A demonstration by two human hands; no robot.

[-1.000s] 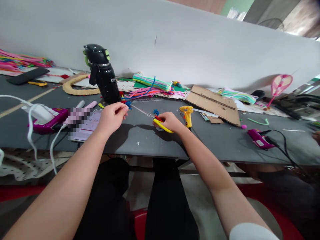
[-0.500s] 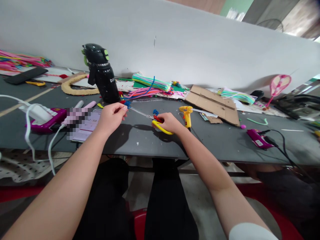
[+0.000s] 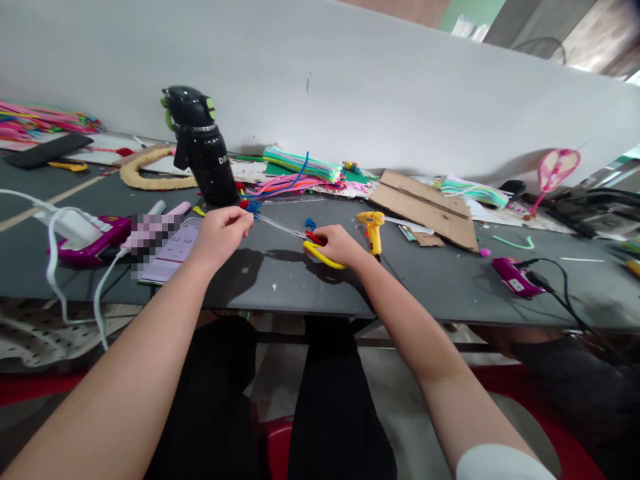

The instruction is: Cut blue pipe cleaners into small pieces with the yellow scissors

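My left hand (image 3: 227, 230) is closed in a pinch on a small blue fuzzy pipe cleaner (image 3: 253, 208), which shows just past the fingertips. My right hand (image 3: 341, 244) grips scissors (image 3: 320, 254) with yellow and red handles. Their blades (image 3: 281, 225) point left, with the tips at the blue piece; whether they touch it I cannot tell. Another curled blue piece (image 3: 311, 223) lies on the table beyond the scissors. A yellow glue gun (image 3: 371, 230) stands just right of my right hand.
A black bottle (image 3: 204, 150) stands behind my left hand. Near my left forearm lie a phone (image 3: 173, 250) and a purple power strip (image 3: 90, 245) with white cables. Pipe cleaner bundles (image 3: 303, 164) and cardboard (image 3: 425, 208) line the wall. Another purple strip (image 3: 517, 277) sits at right.
Both hands, the scissors and the blue piece stay nearly in place. The whole view has shifted very slightly.
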